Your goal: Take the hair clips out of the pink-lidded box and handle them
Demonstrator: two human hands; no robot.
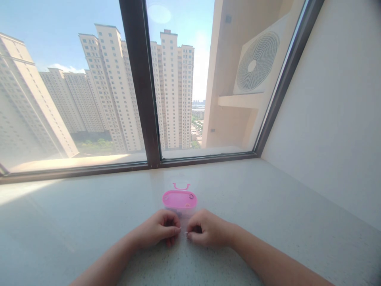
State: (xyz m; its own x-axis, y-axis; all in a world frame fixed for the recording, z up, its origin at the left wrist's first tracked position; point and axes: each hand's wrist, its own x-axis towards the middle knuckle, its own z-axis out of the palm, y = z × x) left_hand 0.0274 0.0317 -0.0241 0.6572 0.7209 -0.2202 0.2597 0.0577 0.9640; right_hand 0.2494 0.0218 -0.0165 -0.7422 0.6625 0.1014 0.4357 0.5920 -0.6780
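Observation:
A small clear plastic box with a pink oval lid point(179, 200) stands on the speckled stone sill point(89, 222), and the lid has small round marks near both ends. Just behind it lies a curved pink plastic piece point(181, 186), likely a handle. My left hand point(157, 228) and my right hand point(205, 229) rest in front of the box with their fingers curled. Their fingertips nearly meet at the box's near end. Neither hand visibly holds anything, though the curled fingers hide their palms.
A dark window frame point(139, 79) runs along the sill's far edge, with a pale wall point(321, 111) rising at the right. Beyond the glass stand an outdoor air-conditioning unit point(256, 61) and tall apartment towers point(116, 87).

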